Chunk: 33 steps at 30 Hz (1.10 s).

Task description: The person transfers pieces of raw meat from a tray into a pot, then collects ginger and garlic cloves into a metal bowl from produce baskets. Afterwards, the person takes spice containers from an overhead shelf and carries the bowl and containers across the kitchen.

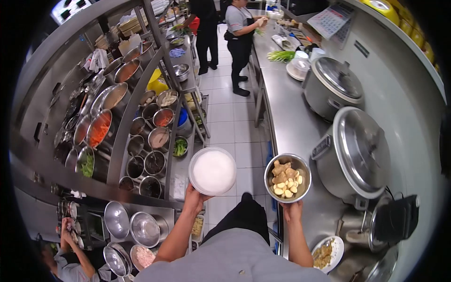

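My left hand point(194, 198) is wrapped under the near side of a round, clear plastic tub point(212, 193) full of white grains point(213, 170), sugar or salt; I cannot tell which. Level with it, my right hand point(292, 210) grips a metal bowl point(307, 177) from beneath, its fingers mostly hidden. Inside the bowl, knobbly ginger point(282, 170) lies at the far side and peeled garlic cloves point(287, 188) at the near side. Both vessels are upright and apart, held out over the aisle and the edge of the right-hand counter.
A steel counter point(286, 113) along the right bears two large rice cookers point(329, 89) and a plate of food point(338, 244). Shelving point(120, 141) with several filled metal pots lines the left. Two people point(239, 47) stand up the tiled aisle point(223, 113); another person point(77, 254) works at lower left.
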Motion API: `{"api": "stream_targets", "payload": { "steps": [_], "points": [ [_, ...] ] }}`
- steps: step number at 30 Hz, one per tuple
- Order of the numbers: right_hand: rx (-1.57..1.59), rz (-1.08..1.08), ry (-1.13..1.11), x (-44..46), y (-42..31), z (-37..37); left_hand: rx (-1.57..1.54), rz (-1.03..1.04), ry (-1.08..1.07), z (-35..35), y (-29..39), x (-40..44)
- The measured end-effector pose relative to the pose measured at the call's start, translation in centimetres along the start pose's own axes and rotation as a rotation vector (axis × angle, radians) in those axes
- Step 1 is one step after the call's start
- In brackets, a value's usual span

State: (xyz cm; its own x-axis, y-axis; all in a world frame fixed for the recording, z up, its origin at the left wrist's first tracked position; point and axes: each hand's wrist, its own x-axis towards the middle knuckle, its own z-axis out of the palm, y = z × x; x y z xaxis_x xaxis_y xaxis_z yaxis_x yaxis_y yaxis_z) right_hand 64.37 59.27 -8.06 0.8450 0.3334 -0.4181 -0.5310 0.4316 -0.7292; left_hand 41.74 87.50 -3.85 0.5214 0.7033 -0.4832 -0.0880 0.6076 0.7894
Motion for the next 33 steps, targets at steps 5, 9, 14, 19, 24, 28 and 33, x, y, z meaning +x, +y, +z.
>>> {"api": "stream_targets", "payload": {
  "steps": [5, 9, 14, 19, 24, 28, 33],
  "points": [
    [-0.117, 0.076, -0.127, 11.2, 2.1, 4.7, -0.088, -0.008, 0.045, 2.2, 3.0, 6.8],
    [-0.093, 0.140, -0.089, 18.1, 2.3, 11.6, -0.083, -0.039, 0.135, 4.1, 5.4, 13.1],
    [-0.185, 0.205, -0.133, 28.8, 2.6, 18.5, -0.008, 0.070, 0.137, 5.4, 8.3, 23.5],
    [-0.209, 0.198, -0.243, 39.9, 3.9, 26.1, -0.103, 0.157, 0.148, 8.4, 12.2, 33.1],
    [-0.213, 0.178, -0.230, 50.1, 6.6, 36.0, -0.204, 0.116, 0.139, 10.0, 16.7, 44.4],
    [-0.175, 0.221, -0.263, 57.5, 8.1, 45.0, -0.223, 0.094, 0.157, 11.5, 20.8, 53.5],
    [-0.230, 0.222, -0.311, 67.3, 10.5, 56.3, -0.178, 0.110, 0.104, 12.9, 27.1, 64.8]
  ]
}}
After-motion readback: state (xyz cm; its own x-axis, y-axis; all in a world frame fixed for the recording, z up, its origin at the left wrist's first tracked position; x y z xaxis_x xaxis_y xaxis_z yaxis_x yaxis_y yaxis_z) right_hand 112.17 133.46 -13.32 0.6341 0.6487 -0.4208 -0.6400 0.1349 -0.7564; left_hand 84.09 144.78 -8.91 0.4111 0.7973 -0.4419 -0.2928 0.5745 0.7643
